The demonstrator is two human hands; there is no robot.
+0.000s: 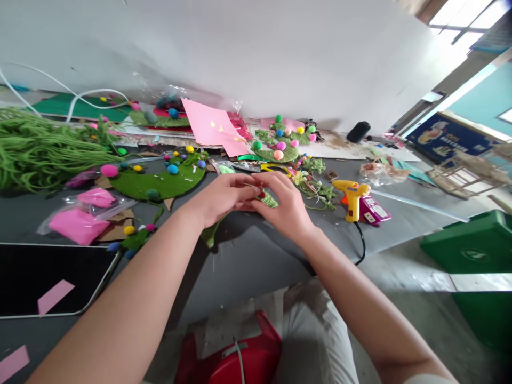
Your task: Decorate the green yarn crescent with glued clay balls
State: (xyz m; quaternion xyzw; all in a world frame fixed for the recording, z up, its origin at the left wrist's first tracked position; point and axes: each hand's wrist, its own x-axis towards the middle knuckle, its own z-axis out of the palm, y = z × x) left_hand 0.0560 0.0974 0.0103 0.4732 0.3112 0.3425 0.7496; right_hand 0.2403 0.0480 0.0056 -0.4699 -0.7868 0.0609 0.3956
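My left hand point(224, 197) and my right hand point(286, 205) meet over the middle of the table's front part, their fingertips close together. Both are closed around a green yarn-covered piece point(270, 200), which shows in the gap by my right thumb. A green leaf-like end point(210, 234) hangs below my left hand; whether it belongs to the same piece is hidden. Left of my hands lies a green felt crescent point(160, 181) with coloured pom-poms on it. Beyond my fingers are yellow-handled scissors point(276, 169) and small artificial flowers and leaves point(316, 186).
A yellow glue gun point(352, 197) stands at right, its black cord running off the table edge. Green yarn point(48, 152), bagged pink material point(80, 224) and a black-screened tablet point(48, 277) lie left. A red stool point(236, 357) is below; green bins point(472, 242) stand right.
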